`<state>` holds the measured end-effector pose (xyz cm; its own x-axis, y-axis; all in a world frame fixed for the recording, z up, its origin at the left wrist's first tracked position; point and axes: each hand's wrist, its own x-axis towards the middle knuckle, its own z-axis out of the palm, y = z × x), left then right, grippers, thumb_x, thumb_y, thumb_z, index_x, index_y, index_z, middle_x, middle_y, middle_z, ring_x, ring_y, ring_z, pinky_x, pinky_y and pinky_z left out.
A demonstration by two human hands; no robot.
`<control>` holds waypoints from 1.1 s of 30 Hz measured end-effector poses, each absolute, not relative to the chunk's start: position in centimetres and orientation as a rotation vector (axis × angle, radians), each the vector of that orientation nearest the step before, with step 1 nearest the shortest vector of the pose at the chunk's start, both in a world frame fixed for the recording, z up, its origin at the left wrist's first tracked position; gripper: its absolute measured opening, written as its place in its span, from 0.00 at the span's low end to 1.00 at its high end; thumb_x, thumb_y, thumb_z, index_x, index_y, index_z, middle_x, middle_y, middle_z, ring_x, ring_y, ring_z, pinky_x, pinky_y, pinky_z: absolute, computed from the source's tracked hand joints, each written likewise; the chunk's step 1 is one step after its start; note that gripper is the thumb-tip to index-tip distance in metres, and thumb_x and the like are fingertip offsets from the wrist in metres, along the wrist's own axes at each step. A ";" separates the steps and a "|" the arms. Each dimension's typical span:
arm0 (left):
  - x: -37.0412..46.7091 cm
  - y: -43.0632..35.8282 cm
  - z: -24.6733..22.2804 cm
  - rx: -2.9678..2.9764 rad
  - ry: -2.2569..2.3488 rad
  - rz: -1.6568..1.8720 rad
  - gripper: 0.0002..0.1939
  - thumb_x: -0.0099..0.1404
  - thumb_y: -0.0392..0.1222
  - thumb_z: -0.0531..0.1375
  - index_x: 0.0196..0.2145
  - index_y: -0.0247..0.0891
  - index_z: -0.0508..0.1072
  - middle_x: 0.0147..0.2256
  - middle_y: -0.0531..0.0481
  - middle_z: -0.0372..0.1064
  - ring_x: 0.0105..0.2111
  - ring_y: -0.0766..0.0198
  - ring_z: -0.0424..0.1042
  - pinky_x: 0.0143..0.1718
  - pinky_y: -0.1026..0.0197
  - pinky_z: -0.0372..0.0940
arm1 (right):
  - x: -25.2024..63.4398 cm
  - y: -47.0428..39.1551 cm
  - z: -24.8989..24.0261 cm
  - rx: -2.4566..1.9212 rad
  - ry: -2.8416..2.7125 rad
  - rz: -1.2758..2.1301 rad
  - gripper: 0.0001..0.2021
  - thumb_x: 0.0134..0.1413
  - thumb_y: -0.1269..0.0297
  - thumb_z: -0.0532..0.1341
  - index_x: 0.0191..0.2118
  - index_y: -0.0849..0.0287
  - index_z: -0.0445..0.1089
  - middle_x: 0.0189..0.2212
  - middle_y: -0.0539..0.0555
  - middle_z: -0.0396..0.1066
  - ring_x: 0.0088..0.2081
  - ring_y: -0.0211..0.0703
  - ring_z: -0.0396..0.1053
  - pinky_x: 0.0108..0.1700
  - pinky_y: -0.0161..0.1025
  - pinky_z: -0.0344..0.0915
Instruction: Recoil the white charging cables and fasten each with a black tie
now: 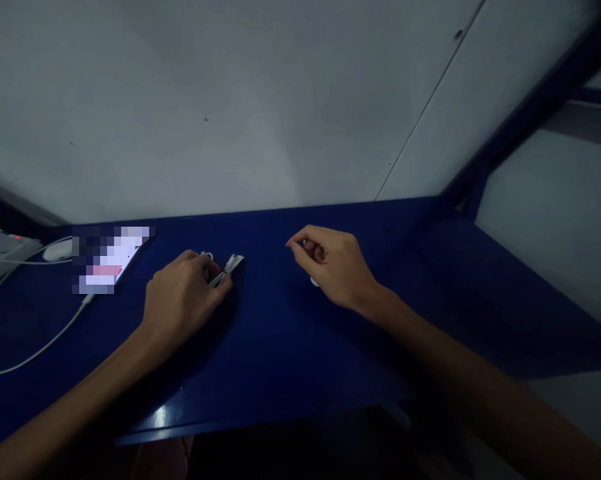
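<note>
My left hand (180,287) is low over the blue tabletop, its fingers closed on a white bundled cable (234,262). A dark tie seems to cross the bundle near my thumb, and a small white loop shows behind the fingers. My right hand (330,260) is to the right, apart from the bundle, with thumb and forefinger pinched together and the other fingers curled. A bit of something white (314,282) peeks out below that hand. What the right fingers hold, if anything, is hidden.
A phone with a lit, blurred screen (118,257) lies at the left, with a white cable (55,353) plugged into it. Beyond it are a white charger (58,251) and a power strip (15,257). A pale wall (230,133) rises behind the blue table (260,373).
</note>
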<state>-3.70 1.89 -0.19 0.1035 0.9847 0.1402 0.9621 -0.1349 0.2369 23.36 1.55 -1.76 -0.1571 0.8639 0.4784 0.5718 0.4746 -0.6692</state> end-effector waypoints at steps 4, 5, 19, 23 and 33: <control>-2.4 1.2 0.6 2.098 1.680 0.669 0.20 0.70 0.61 0.67 0.41 0.41 0.85 0.40 0.45 0.79 0.36 0.51 0.74 0.38 0.52 0.62 | 22.8 1.2 -1.4 -1.257 -1.806 0.601 0.08 0.72 0.64 0.65 0.39 0.56 0.81 0.26 0.47 0.72 0.27 0.37 0.66 0.35 0.41 0.62; -2.0 1.1 0.8 1.977 1.570 0.732 0.20 0.70 0.61 0.68 0.42 0.41 0.85 0.38 0.46 0.79 0.35 0.53 0.74 0.38 0.53 0.62 | 22.8 1.1 -1.3 -1.259 -1.787 0.650 0.09 0.72 0.63 0.65 0.39 0.56 0.81 0.25 0.47 0.72 0.26 0.37 0.65 0.35 0.41 0.62; 0.7 1.2 -1.4 1.188 0.680 0.775 0.15 0.80 0.47 0.63 0.51 0.38 0.86 0.49 0.39 0.82 0.48 0.54 0.81 0.49 0.55 0.79 | 22.6 1.9 -1.7 -0.980 -1.442 1.564 0.20 0.64 0.55 0.74 0.55 0.61 0.79 0.30 0.49 0.75 0.24 0.32 0.64 0.23 0.32 0.56; 0.4 0.8 -1.5 1.076 0.671 0.724 0.15 0.80 0.48 0.63 0.51 0.38 0.86 0.52 0.38 0.82 0.54 0.49 0.82 0.55 0.52 0.78 | 22.5 1.6 -1.8 -0.950 -1.374 1.598 0.17 0.59 0.57 0.77 0.50 0.58 0.80 0.31 0.47 0.72 0.28 0.34 0.70 0.26 0.32 0.62; 0.1 0.4 -2.2 1.015 0.631 0.685 0.12 0.77 0.41 0.67 0.55 0.41 0.86 0.62 0.41 0.79 0.61 0.50 0.79 0.66 0.49 0.71 | 22.4 1.3 -1.7 -0.981 -1.466 1.476 0.12 0.57 0.60 0.77 0.45 0.56 0.83 0.26 0.42 0.62 0.28 0.36 0.71 0.36 0.39 0.74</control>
<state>0.13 0.40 -2.22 0.6308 0.7606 -0.1538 -0.2154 0.3620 0.9069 22.42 1.25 -1.70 -0.3630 0.9316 0.0192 -0.0256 0.0106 -0.9996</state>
